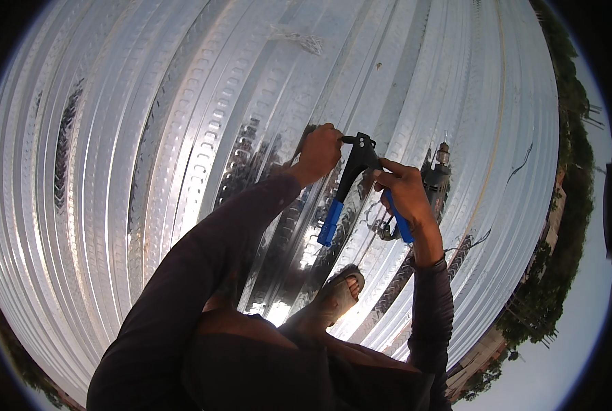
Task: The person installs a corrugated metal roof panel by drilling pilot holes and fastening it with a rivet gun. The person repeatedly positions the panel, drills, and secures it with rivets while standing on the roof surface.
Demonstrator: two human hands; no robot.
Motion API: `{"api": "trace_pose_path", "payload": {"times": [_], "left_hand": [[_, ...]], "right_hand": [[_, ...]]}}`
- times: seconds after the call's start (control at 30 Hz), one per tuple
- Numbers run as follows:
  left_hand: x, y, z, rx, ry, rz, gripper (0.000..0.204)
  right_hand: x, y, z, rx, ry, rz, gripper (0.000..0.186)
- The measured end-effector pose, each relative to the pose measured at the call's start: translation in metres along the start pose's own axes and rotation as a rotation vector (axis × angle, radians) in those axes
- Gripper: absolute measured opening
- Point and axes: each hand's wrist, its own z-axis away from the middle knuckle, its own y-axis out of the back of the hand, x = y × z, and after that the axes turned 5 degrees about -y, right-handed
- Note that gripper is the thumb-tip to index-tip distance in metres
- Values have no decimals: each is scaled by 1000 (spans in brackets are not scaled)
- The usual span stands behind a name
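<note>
A hand riveter (358, 162) with a black body and blue-gripped handles spread apart is held above the ribbed metal sheets. My right hand (410, 198) is closed around its head and upper right handle. At the riveter's nose, my left hand (321, 152) has its fingers pinched together; any small piece between the fingertips is too small to make out. Just beyond my right hand, a power drill (437, 179) lies on the sheeting with its chuck pointing away from me, partly hidden by the hand.
Shiny corrugated metal sheeting (265, 89) spreads all around, with raised ribs. My sandalled foot (340, 291) stands on it below the riveter. A dark cord (480, 240) lies at the right. Past the sheeting's right edge are trees (566, 226) and sky.
</note>
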Motion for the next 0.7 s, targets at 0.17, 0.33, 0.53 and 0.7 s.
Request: {"api": "trace_pose_path", "payload": {"times": [0.17, 0.33, 0.53, 0.7], "left_hand": [[-1, -1, 1, -19, 14, -81, 14], [17, 1, 28, 143, 162, -5, 20], [75, 8, 132, -317, 1181, 1028, 49], [80, -11, 154, -215, 1267, 1341, 59]], "right_hand": [[2, -8, -3, 9, 175, 237, 32], [1, -29, -18, 56, 247, 424, 29], [-7, -36, -16, 90, 134, 349, 31], [15, -96, -9, 358, -18, 582, 47]]}}
